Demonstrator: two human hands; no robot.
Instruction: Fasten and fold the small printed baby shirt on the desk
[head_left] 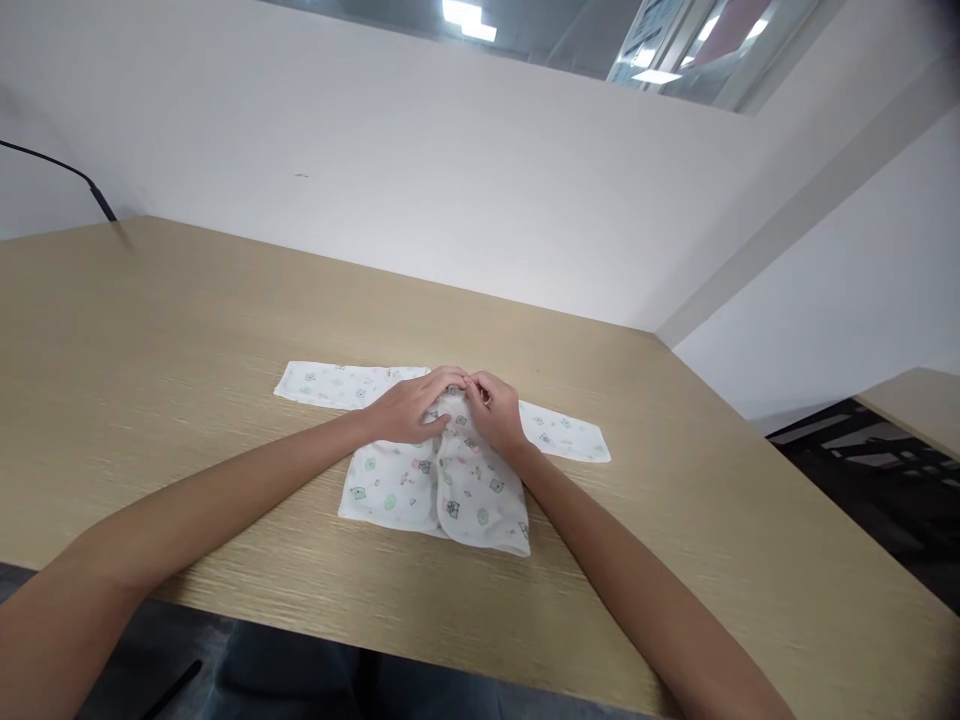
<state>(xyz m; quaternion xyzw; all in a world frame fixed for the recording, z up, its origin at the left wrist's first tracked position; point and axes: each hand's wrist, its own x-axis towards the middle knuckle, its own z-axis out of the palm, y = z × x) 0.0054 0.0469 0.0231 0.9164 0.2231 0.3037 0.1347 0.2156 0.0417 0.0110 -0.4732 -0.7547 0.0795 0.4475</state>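
A small white baby shirt (480, 490) with a green and pink print lies on the table, its sleeves stretched out to both sides and its hem toward me. The front opening runs down the middle. My left hand (412, 405) rests over the upper left of the shirt, fingers reaching to the neckline and thumb apart on the front. At the neckline, my right hand (495, 408) is closed, thumb and fingertips pinching the collar edge. The fingertips of both hands meet there, hiding most of the collar.
The shirt lies on a wood-grain table (187, 330). Behind it rises a white wall (360, 150) with a window above. A black cable (71, 170) comes down at the far left. Another table (919, 405) stands at the right, with a dark space beneath.
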